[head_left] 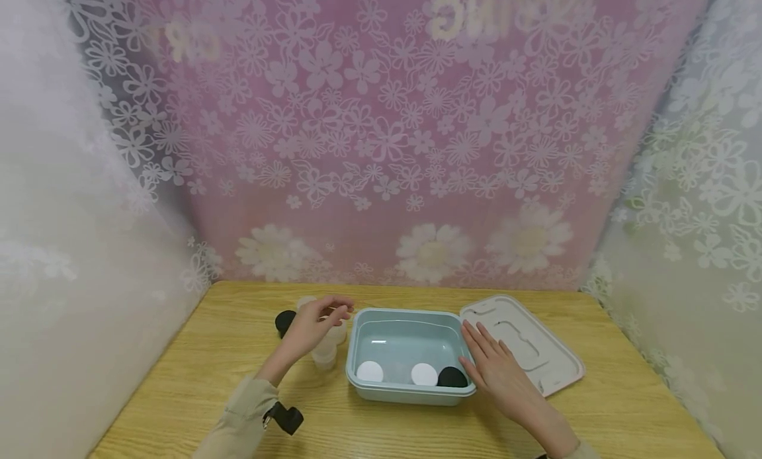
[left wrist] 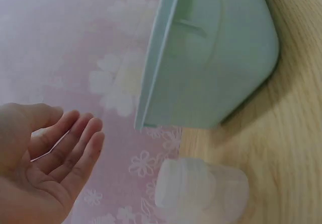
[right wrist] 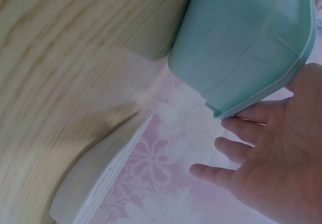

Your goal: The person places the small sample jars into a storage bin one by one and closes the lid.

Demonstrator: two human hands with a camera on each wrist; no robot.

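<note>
Clearly, we see the light-blue plastic box [head_left: 411, 397] on the wood-grain table [head_left: 369, 436], between our two hands. Our left hand [head_left: 311, 328] hangs near the left side of the box, above the translucent lidded jars [head_left: 324, 356]; its fingers are released, a little bent, and they grasp nothing. Beside these jars lies a black round piece [head_left: 285, 322]. Our right hand [head_left: 499, 373] is also released: its fingers are stretched and touch the right rim of the box, without any grasp. Inside the box, along the near wall, we find two white discs [head_left: 424, 374] and one black disc [head_left: 454, 377]. To the right, the white lid [head_left: 553, 356] lies partly hidden by our right hand. A pink floral curtain [head_left: 387, 148] hangs behind.
</note>
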